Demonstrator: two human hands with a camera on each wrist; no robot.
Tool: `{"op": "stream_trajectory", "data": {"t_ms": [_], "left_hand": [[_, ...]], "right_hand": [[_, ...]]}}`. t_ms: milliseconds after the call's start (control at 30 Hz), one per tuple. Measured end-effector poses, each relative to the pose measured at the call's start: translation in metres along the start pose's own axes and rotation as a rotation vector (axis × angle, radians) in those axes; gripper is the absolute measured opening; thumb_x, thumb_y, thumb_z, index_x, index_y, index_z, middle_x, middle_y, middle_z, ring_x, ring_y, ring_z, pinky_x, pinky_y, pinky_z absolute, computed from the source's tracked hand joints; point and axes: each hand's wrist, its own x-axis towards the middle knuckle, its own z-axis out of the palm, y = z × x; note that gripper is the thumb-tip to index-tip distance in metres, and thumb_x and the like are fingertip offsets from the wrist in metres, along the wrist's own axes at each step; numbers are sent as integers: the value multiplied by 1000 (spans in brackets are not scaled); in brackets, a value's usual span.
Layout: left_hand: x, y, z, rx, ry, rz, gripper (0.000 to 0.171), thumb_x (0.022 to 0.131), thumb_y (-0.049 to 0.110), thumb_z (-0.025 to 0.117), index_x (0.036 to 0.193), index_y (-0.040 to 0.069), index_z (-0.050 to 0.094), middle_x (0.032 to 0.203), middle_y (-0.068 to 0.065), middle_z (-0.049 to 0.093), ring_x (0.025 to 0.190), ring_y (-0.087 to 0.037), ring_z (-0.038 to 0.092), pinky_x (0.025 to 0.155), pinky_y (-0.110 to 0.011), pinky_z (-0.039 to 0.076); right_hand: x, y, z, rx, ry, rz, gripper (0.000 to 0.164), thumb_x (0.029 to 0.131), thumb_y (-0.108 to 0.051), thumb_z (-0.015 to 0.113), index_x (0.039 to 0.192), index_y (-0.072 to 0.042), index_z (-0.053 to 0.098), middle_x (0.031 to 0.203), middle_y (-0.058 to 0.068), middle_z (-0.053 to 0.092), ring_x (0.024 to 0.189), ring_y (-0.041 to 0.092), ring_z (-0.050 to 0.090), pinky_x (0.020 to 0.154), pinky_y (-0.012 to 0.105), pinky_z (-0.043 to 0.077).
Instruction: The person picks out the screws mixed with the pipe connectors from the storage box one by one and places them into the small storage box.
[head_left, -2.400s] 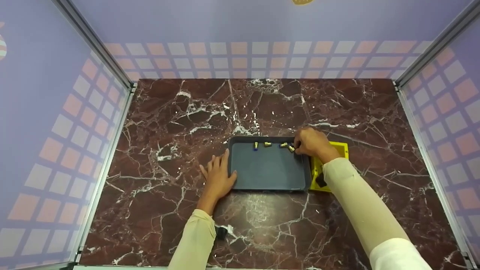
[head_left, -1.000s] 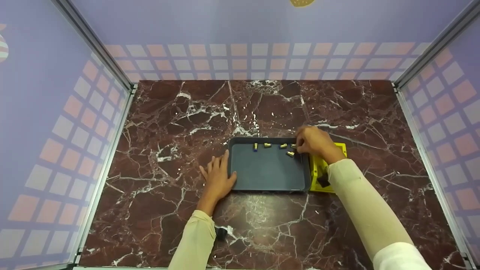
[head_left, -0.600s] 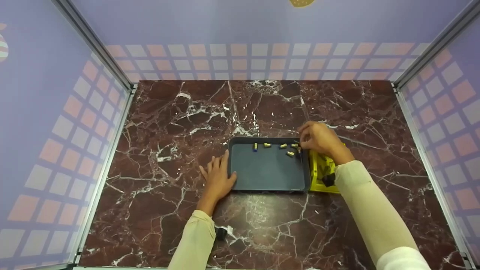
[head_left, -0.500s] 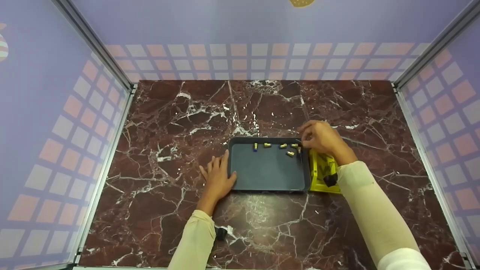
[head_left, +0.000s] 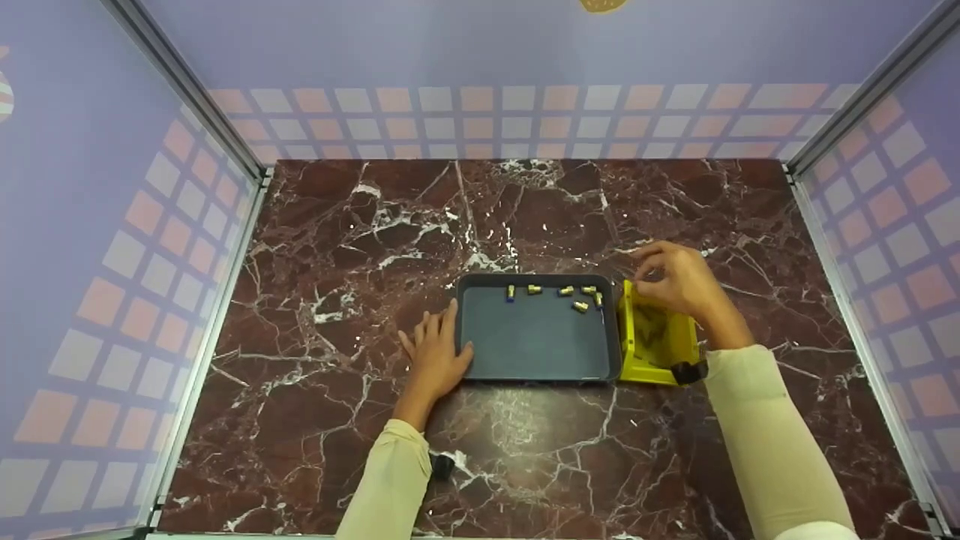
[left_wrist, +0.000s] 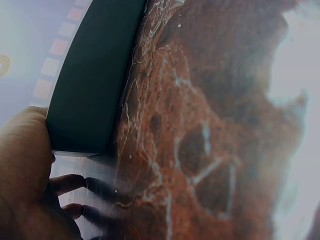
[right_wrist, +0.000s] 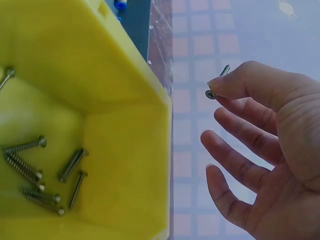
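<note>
My right hand (head_left: 679, 281) is over the far end of a yellow bin (head_left: 649, 373). Between thumb and index finger it pinches a screw (right_wrist: 210, 94) with a cross-slotted head, while the other fingers stay loosely bent. Several more screws (right_wrist: 72, 164) lie inside the bin. A dark grey tray (head_left: 536, 341) stands against the bin's left side. Small brass fittings (head_left: 580, 307) with blue ends lie along the tray's far side and right corner. With fingers spread, my left hand (head_left: 435, 356) rests at the tray's left edge, its thumb side against the wall.
All of this stands on a dark red marbled table (head_left: 337, 420). Purple panels with a checked pattern (head_left: 480, 120) close off the back and both sides. A black wrist camera (head_left: 688, 371) on the right wrist overlaps the bin's near corner.
My right hand has moved from the tray's far right corner rightward over the bin, uncovering the fittings there. One fitting has shifted slightly nearer. The left hand has stayed put.
</note>
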Motion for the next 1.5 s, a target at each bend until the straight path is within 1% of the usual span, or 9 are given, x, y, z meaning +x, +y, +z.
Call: {"op": "stream_trajectory", "data": {"t_ms": [300,567,733,867,967,1033,1133,1333,1500], "left_hand": [[1,0,0,7,1,-5,79,97,34,64,164,21,25,155,-11,44,150,-45,27,115,-80,1],[1,0,-1,5,-6,-11,78,97,35,63,164,21,25,156,-11,43,151,-45,26,115,-79,1],[0,0,-1,-1,-11,-9,78,98,35,63,164,22,24,157,-11,42,152,-45,24,116,-79,0],[0,0,-1,-3,-12,-7,77,99,34,63,164,22,24,157,-11,42,152,-44,23,116,-79,0],[0,0,0,0,-7,-7,78,98,34,64,164,22,25,156,-11,43,152,-44,24,115,-79,1],[1,-1,1,3,-7,-9,78,98,34,64,164,22,25,156,-11,43,152,-44,24,116,-79,1],[1,-1,1,8,-9,-14,78,98,34,64,164,22,25,156,-11,43,152,-44,25,116,-79,1],[0,0,0,11,-4,-16,78,97,35,64,164,22,26,155,-11,44,151,-45,26,116,-79,2],[0,0,0,10,-7,-18,78,97,34,64,164,23,25,155,-11,44,152,-44,25,116,-78,1]], "right_hand": [[-26,9,-5,-14,74,44,4,79,-8,78,78,-5,77,125,16,69,118,43,61,98,56,46],[-47,19,2,21,82,134,6,84,-9,76,79,-6,77,130,13,67,116,42,61,92,54,46],[-56,25,7,37,113,144,9,84,-12,78,78,-5,78,130,14,67,111,41,63,87,49,45],[-62,29,11,40,146,136,8,83,-12,80,79,-6,79,132,14,67,91,32,62,77,39,42],[-65,32,14,40,171,143,6,84,-11,80,79,-8,80,133,14,66,74,23,53,68,30,37],[-67,34,16,47,185,155,4,84,-10,80,80,-9,80,134,13,66,70,21,49,66,27,35],[-69,36,18,61,192,174,3,84,-10,80,81,-8,80,134,11,66,74,23,50,67,24,33],[-70,39,22,68,191,174,3,84,-9,81,82,-7,79,134,12,66,83,28,55,72,27,35],[-70,39,23,67,189,161,6,84,-11,81,82,-5,79,134,14,65,101,33,57,76,31,36]]}}
